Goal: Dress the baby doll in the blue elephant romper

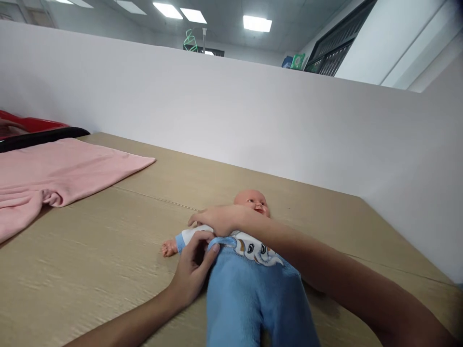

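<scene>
The doll (249, 250) lies face up on the table (108, 270), its blue suit (249, 294) soft and probably light, the left hand (193, 270) pinching the shoulder fabric (the likeliest hold), the right hand (217, 220) curled over its collar.

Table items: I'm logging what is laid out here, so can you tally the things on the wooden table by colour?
Pink: 1, the pink cloth
Blue: 1, the doll in its blue outfit, gripped by the left hand and right hand
Red and black: 1, the tray edge at far left
Total: 3
</scene>
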A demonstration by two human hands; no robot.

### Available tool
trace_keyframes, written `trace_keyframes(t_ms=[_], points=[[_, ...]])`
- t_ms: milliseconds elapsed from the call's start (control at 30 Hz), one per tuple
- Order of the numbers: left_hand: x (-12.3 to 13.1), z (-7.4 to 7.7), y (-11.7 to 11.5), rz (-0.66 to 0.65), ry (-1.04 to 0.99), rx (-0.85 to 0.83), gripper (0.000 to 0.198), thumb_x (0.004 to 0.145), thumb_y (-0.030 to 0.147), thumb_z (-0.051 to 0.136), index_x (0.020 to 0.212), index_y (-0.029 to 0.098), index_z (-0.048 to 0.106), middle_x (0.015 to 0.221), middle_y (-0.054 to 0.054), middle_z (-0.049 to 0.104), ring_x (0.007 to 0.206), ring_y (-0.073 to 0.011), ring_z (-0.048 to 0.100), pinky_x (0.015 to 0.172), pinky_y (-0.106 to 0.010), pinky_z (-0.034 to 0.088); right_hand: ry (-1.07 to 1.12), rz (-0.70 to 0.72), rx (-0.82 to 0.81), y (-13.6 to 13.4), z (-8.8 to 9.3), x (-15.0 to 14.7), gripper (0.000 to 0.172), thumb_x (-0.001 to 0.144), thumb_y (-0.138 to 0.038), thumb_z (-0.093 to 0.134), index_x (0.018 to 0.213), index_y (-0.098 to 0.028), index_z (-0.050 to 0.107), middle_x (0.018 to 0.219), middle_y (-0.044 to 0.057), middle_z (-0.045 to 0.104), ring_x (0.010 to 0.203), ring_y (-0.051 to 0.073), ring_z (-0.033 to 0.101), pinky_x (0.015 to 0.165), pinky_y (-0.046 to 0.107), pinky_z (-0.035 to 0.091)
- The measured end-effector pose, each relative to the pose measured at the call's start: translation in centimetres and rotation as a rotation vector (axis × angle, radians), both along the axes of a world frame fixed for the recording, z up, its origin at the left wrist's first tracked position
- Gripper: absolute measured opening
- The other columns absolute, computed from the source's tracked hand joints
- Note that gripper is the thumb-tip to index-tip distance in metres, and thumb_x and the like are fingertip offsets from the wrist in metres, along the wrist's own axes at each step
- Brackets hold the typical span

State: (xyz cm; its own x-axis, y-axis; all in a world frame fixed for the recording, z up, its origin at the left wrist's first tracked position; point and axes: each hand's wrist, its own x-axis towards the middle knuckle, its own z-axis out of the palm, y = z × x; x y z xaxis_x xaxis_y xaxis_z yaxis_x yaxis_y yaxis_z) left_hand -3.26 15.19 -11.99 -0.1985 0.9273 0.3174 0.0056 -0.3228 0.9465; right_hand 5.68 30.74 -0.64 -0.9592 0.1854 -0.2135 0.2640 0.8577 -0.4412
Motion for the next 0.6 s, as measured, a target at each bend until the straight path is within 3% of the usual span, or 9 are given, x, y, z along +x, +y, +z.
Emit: trace_keyframes(t_ms=[100, 267, 367, 467, 600], points=[[-0.1, -0.1, -0.1, -0.027, 0.004, 0.003, 0.019, 0.104, 0.044, 0.068, 0.104, 0.026, 0.069, 0.096, -0.004, 0.066, 0.093, -0.0227, 0.059, 0.085, -0.034, 0.047, 0.054, -0.032, 0.016, -0.4, -1.0, -0.1, 0.036, 0.076, -0.007, 0.08, 0.107, -0.025, 0.079, 0.101, 0.001, 0.081, 0.081, 0.02, 0.068, 0.067, 0.029, 0.042], [-0.2, 0.0, -0.3, -0.094, 0.043, 0.07, 0.015, 0.107, 0.038, 0.064, 0.099, 0.026, 0.068, 0.091, -0.004, 0.065, 0.088, -0.0224, 0.06, 0.08, -0.034, 0.047, 0.283, -0.214, -0.023, -1.6, -1.3, 2.4, 0.039, 0.088, -0.012, 0.066, 0.125, -0.024, 0.066, 0.121, 0.006, 0.074, 0.104, 0.023, 0.067, 0.085, 0.033, 0.049], [-0.5, -0.4, -0.7, -0.127, 0.114, 0.222, 0.006, 0.106, 0.026, 0.064, 0.107, 0.028, 0.07, 0.094, -0.004, 0.069, 0.089, -0.0225, 0.062, 0.083, -0.036, 0.048, 0.455, -0.316, -0.224, -1.5, -1.5, 4.3, 0.052, 0.079, -0.003, 0.054, 0.126, -0.025, 0.061, 0.116, 0.003, 0.069, 0.101, 0.018, 0.064, 0.086, 0.029, 0.049], [-1.1, -1.0, -1.1, -0.152, 0.204, 0.367, 0.022, 0.102, 0.016, 0.066, 0.116, 0.032, 0.072, 0.103, -0.006, 0.071, 0.097, -0.0256, 0.065, 0.091, -0.04, 0.049, 0.513, -0.371, -0.451, -1.2, -1.5, 5.9, 0.055, 0.069, -0.003, 0.05, 0.117, -0.025, 0.063, 0.106, -0.001, 0.067, 0.091, 0.016, 0.061, 0.08, 0.026, 0.048], [-1.4, -1.4, -1.4, 0.008, 0.171, 0.488, 0.03, 0.102, 0.016, 0.066, 0.123, 0.037, 0.069, 0.11, -0.007, 0.065, 0.102, -0.0258, 0.062, 0.092, -0.04, 0.049, 0.49, -0.358, -0.543, -0.8, -1.0, 7.3, 0.044, 0.069, -0.006, 0.052, 0.107, -0.026, 0.065, 0.114, 0.0, 0.072, 0.099, 0.019, 0.066, 0.09, 0.031, 0.051]])
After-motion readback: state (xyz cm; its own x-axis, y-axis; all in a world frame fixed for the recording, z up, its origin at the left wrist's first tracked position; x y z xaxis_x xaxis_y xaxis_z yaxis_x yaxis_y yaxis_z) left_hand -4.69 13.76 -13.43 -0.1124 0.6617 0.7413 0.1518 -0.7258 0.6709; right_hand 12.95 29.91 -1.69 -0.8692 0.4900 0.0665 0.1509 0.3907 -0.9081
